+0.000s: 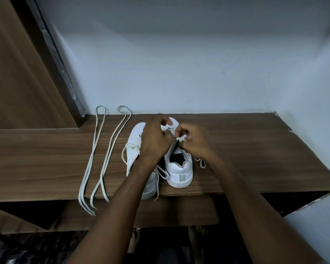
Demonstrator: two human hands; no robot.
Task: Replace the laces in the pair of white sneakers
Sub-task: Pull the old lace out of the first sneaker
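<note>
Two white sneakers stand side by side on a wooden shelf [236,149], heels toward me. Over the tongue of the right sneaker [179,168], my right hand [191,141] pinches the lace [181,139]. My left hand [154,140] reaches across the left sneaker [135,145] to the right sneaker's lacing area, fingers curled; what it holds is hidden. Loose lace ends hang from both shoes. Two long spare laces [95,159] lie folded in loops on the shelf, left of the shoes.
A pale wall stands right behind the shelf. A wooden door and its dark frame [51,60] rise at the left. The shelf's front edge is near the heels, and the spare laces' ends hang over it. My bare feet [196,233] show below.
</note>
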